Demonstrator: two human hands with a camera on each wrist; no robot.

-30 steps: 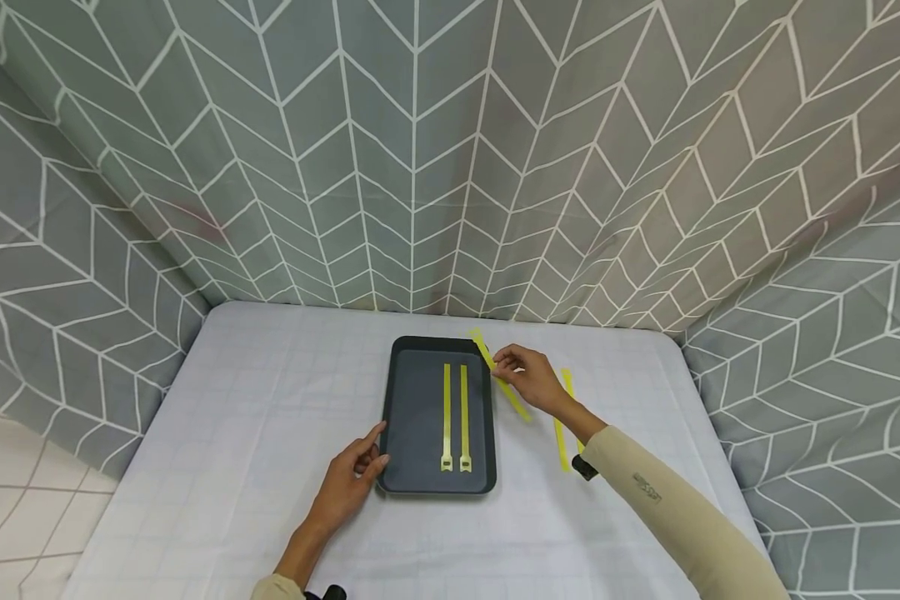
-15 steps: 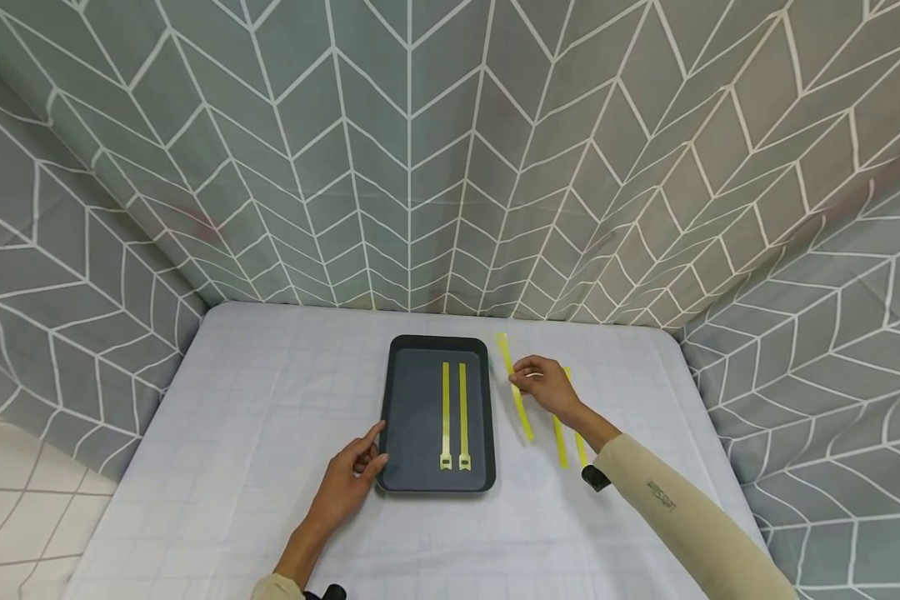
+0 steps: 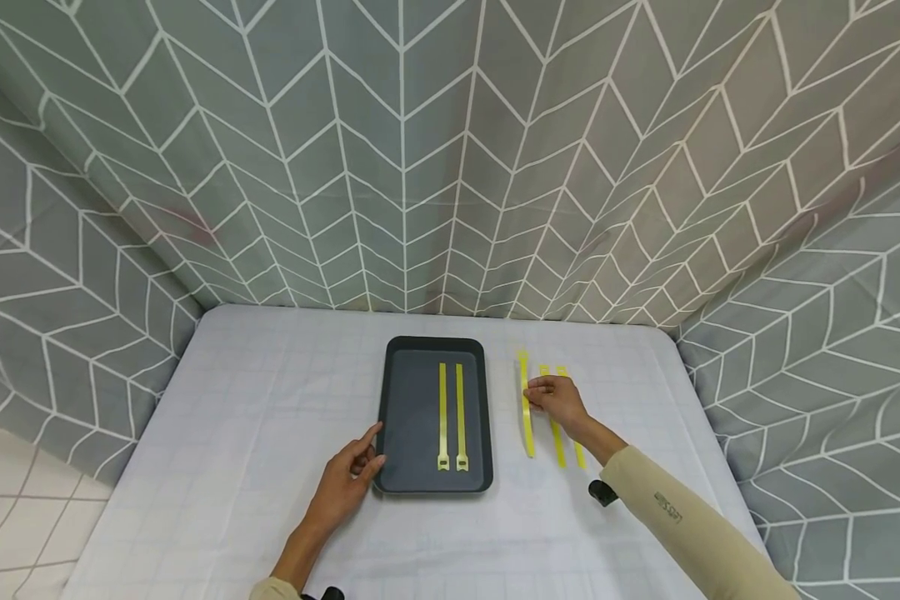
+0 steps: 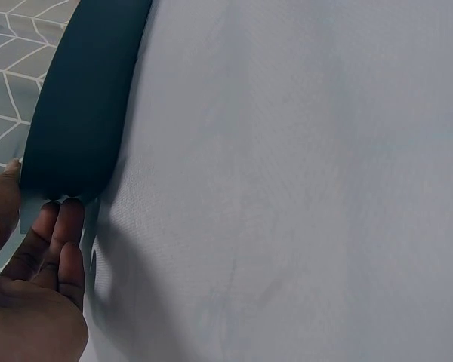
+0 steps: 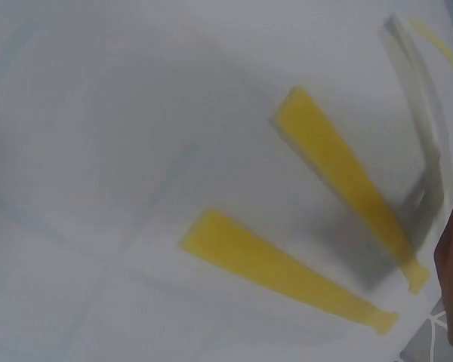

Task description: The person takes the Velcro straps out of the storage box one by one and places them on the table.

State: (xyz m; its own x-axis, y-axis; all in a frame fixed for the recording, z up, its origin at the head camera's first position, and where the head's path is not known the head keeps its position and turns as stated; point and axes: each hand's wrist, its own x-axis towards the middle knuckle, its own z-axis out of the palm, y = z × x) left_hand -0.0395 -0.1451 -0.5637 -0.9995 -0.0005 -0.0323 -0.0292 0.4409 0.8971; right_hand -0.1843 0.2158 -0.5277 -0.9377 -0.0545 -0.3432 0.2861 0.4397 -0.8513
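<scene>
My right hand (image 3: 558,400) pinches a yellow slotted cable strap (image 3: 527,429) near its middle, right of the tray. The right wrist view shows this strap (image 5: 421,105) pale-side out, curving beside the hand's edge. Two more yellow cable straps (image 3: 558,442) lie side by side under and beyond that hand; their wide ends (image 5: 238,253) face the right wrist camera. A dark grey tray (image 3: 412,417) holds two yellow straps (image 3: 461,417), parallel, slotted heads toward me. At the tray's near left corner, my left hand (image 3: 341,487) grips the edge, fingertips against the outer wall (image 4: 83,113).
A white cloth (image 3: 255,400) covers the table. Grey patterned curtains (image 3: 435,167) close in the back and both sides. Pale floor tiles (image 3: 30,500) show past the table's left edge.
My right hand has moved right and toward me, away from the tray's far right corner, carrying the strap, which has turned from slanted to nearly upright in the view. The left hand stays at the tray.
</scene>
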